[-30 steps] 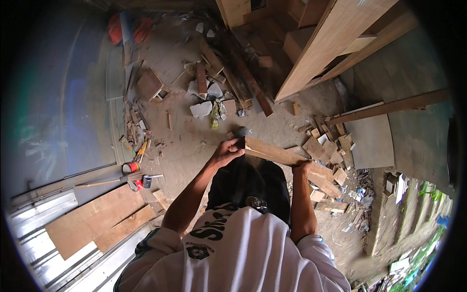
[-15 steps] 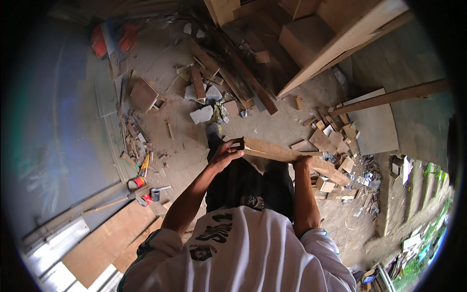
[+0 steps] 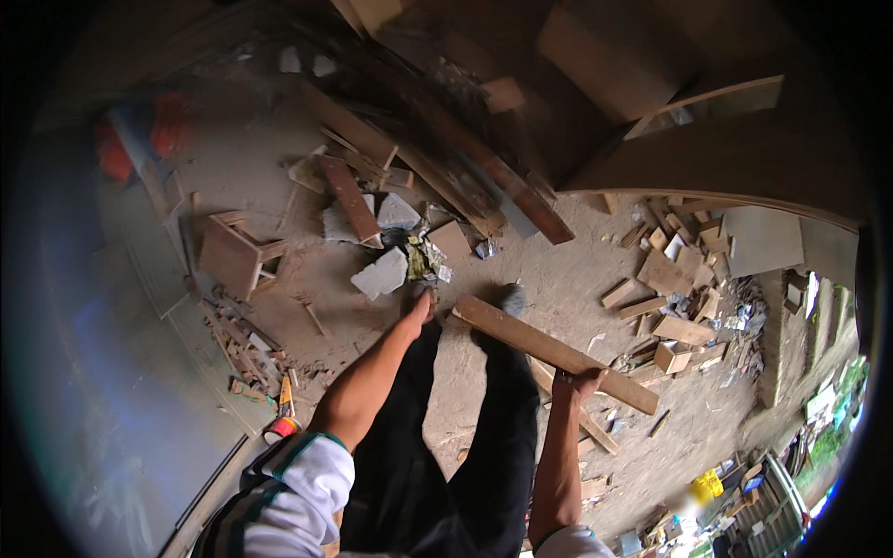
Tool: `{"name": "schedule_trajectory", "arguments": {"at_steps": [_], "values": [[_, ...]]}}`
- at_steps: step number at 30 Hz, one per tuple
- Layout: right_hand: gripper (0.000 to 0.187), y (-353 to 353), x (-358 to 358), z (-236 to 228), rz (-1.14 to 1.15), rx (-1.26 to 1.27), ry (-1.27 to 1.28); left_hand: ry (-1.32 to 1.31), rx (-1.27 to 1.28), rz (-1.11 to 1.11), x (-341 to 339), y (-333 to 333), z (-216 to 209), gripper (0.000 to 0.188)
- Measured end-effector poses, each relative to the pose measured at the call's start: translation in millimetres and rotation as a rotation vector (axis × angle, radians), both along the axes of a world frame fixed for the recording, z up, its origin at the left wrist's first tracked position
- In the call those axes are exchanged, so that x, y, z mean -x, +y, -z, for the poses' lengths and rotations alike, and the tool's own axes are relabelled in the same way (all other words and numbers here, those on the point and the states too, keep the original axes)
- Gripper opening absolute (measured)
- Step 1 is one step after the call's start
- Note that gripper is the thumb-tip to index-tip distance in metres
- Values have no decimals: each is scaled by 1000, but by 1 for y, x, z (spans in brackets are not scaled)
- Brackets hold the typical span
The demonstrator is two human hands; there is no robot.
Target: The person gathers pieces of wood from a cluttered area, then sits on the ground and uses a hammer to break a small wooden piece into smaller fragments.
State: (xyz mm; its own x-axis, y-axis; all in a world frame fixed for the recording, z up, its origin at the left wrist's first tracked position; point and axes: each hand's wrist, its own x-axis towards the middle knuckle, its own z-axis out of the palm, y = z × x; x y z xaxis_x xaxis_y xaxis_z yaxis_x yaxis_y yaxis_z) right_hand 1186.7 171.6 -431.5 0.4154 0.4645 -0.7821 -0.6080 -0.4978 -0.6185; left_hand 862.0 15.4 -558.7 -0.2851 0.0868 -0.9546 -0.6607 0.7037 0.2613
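Note:
A long wooden plank (image 3: 535, 339) slants across in front of my legs, its far end up to the left. Near its lower right end my right hand (image 3: 579, 382) is closed around it. My left hand (image 3: 424, 307) reaches forward above my left shoe, a short way from the plank's far end and not touching it. Seen edge-on, its fingers do not show clearly. Just beyond that hand lie broken white slabs (image 3: 380, 273) and crumpled yellowish wrapping (image 3: 424, 256).
Wood offcuts (image 3: 665, 272) are heaped at the right. Long dark beams (image 3: 484, 158) lie beyond my feet, and a wooden panel (image 3: 716, 172) juts in at upper right. A small wooden box frame (image 3: 233, 256) and scrap sticks (image 3: 246, 342) lie at left, beside large bluish sheets (image 3: 102, 372).
My left hand has come off the plank's end and moved forward. The plank has tilted, its right end nearer to me, still in my right hand. The view has shifted forward.

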Motion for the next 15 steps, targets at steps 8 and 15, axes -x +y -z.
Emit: {"name": "schedule_trajectory", "arguments": {"at_steps": [8,15], "values": [[68,-19,40,159,19,-16,-21,234,-98,299,49,200,210,79],[64,-16,38,207,-19,20,0,710,-169,483,56,280,334,81]]}}
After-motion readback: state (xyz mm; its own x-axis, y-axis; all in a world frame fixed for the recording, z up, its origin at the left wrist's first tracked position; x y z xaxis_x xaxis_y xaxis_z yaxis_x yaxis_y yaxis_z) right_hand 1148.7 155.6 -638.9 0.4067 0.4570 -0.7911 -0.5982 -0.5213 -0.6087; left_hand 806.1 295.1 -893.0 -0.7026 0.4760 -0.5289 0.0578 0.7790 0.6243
